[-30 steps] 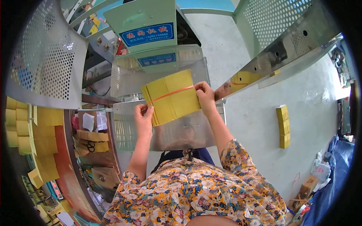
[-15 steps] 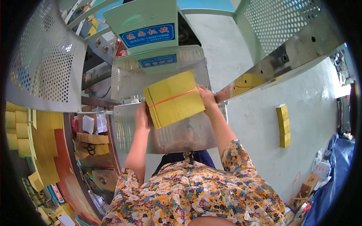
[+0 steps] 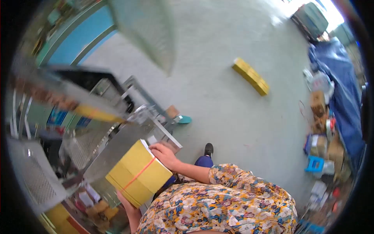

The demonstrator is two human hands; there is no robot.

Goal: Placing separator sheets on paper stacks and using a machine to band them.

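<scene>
A thick bundle of yellow paper (image 3: 132,169) with a thin red band around it is held between my two hands, low and left of the middle. My right hand (image 3: 165,156) presses against its upper right edge, fingers along the white-looking side. At the lower left edge, my left hand (image 3: 125,201) supports it, with its fingers mostly hidden by the bundle. The bundle is in front of my body, tilted in view and over the edge of a shiny metal machine table (image 3: 113,152).
A row of yellow paper bundles (image 3: 251,77) lies on the grey floor (image 3: 202,50). Machine frames and a perforated guard (image 3: 37,167) stand at left. Along the right are a blue tarp (image 3: 339,85), cardboard boxes (image 3: 317,103) and a blue plastic stool (image 3: 314,163).
My view and body have turned right, away from the machine. The bundle stays in both hands and now appears lower left. More of the floor shows.
</scene>
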